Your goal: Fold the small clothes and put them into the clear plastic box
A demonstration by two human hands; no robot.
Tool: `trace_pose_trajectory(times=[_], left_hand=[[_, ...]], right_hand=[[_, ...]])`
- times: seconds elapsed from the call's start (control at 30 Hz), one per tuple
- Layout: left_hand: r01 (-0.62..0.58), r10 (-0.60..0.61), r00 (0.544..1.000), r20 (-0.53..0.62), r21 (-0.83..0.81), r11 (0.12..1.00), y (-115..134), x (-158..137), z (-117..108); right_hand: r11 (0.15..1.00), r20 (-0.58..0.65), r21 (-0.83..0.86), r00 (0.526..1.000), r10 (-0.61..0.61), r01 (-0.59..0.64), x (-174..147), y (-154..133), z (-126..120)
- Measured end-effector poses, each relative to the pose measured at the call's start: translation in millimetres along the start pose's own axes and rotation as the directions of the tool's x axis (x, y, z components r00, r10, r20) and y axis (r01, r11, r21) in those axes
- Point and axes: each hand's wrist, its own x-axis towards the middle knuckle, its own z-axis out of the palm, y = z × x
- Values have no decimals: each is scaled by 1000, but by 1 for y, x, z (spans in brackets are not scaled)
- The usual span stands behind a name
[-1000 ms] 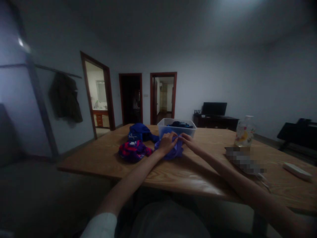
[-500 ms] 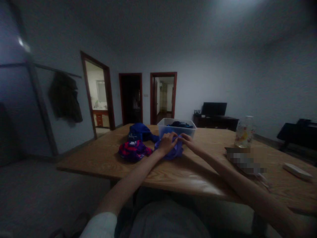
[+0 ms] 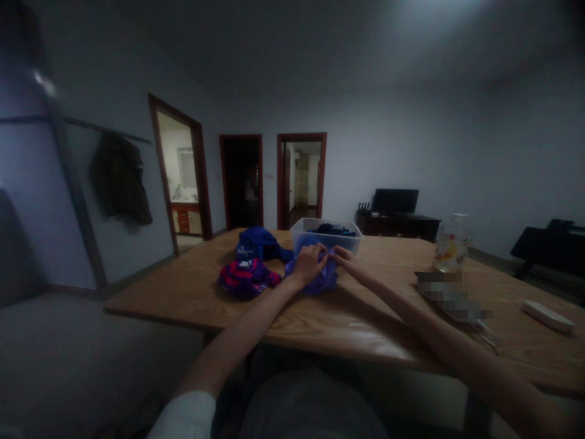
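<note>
A crumpled purple cloth item (image 3: 323, 281) lies on the table just in front of a clear plastic box; its exact kind is hard to make out. My left hand (image 3: 311, 262) is closed on its top, fingertips pinched near the middle. From the other side my right hand (image 3: 343, 255) pinches the same cloth, close to the left fingertips. To the left sits a blue cap (image 3: 258, 242) with a white mark on it. A purple and pink patterned cloth item (image 3: 247, 279) rests in front of that cap. Dark clothing (image 3: 336, 230) shows inside the box (image 3: 350, 244).
The wooden table (image 3: 183, 299) bears a clear patterned jug (image 3: 450, 247), a blurred-out packet (image 3: 450, 300) and a white oblong object (image 3: 548, 317) on the right. Beyond it stand a dark cabinet (image 3: 402, 225) with a screen (image 3: 395, 201). A jacket (image 3: 121, 177) hangs at left.
Almost nothing differs. Both hands stay at the purple cloth, with hardly any visible shift in the fingers or fabric.
</note>
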Motion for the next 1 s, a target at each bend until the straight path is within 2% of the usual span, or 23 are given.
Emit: trace_pose_trajectory(times=[0.33, 1.0], left_hand=[[-4, 4, 1000, 6, -6, 1000, 0, 1, -1], [-35, 34, 999, -15, -44, 998, 2, 0, -5]], right_hand=[[1000, 10, -16, 1000, -7, 7, 9, 20, -2], [999, 22, -39, 1000, -22, 23, 8, 12, 0]])
